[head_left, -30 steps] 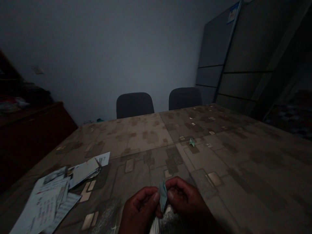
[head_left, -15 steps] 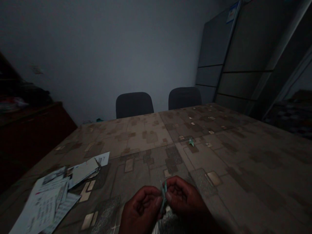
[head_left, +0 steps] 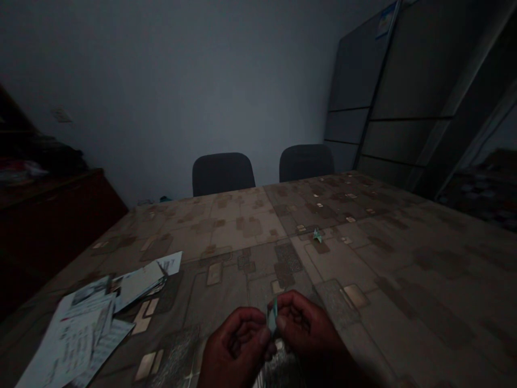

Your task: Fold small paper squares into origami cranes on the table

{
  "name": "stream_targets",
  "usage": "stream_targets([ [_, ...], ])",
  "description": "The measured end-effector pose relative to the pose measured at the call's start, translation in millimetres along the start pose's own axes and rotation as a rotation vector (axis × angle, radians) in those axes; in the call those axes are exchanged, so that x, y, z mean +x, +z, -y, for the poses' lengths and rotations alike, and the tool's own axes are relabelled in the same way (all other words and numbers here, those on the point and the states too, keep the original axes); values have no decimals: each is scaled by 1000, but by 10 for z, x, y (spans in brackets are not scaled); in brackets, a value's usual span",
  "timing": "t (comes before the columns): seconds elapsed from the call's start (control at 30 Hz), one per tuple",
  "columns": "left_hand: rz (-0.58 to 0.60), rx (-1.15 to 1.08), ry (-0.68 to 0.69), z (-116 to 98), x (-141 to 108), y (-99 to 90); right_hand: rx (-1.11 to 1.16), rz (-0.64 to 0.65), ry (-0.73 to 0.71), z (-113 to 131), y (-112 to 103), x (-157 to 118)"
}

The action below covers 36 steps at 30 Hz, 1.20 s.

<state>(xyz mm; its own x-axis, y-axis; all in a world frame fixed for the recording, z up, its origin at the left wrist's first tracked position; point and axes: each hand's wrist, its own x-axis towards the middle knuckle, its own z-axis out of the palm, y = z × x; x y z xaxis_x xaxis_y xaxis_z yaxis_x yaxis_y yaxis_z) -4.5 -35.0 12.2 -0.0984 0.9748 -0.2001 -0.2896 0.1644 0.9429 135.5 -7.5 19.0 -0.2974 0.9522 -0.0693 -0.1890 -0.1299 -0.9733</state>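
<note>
Between my two hands, close to the table's near edge, is a small folded piece of green paper (head_left: 272,318). My left hand (head_left: 238,342) pinches its left side, thumb against curled fingers. From the right, my right hand (head_left: 305,326) grips it the same way. The paper stands upright with a gap between its layers at the top; its lower part is hidden by my fingers. Farther off on the table lies a small folded green paper piece (head_left: 317,235), apart from both hands.
A patterned cloth covers the table (head_left: 242,231). Loose printed papers (head_left: 76,339) and a stack of cards or slips (head_left: 141,283) lie at the left. Two dark chairs (head_left: 223,173) stand at the far side. A reddish-brown cabinet (head_left: 60,215) is left, a tall panelled wardrobe (head_left: 404,97) right.
The folded paper in my hands has turned and opened slightly, showing more of its pale inner face. Both hands have stayed almost in place. The other things have not moved.
</note>
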Motion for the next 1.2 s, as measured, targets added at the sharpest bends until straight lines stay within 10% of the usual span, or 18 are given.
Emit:
stream_targets([
  [0.53,-130,61,52,-80,-62,114,-197,-58,-59,-64,10,-42],
  [0.83,7,-17,-40,-21,-41,45,76,99,-37,-271,-29,33],
  [1.2,68,-37,-135,75,27,11,-99,15,-42,-181,-72,93],
])
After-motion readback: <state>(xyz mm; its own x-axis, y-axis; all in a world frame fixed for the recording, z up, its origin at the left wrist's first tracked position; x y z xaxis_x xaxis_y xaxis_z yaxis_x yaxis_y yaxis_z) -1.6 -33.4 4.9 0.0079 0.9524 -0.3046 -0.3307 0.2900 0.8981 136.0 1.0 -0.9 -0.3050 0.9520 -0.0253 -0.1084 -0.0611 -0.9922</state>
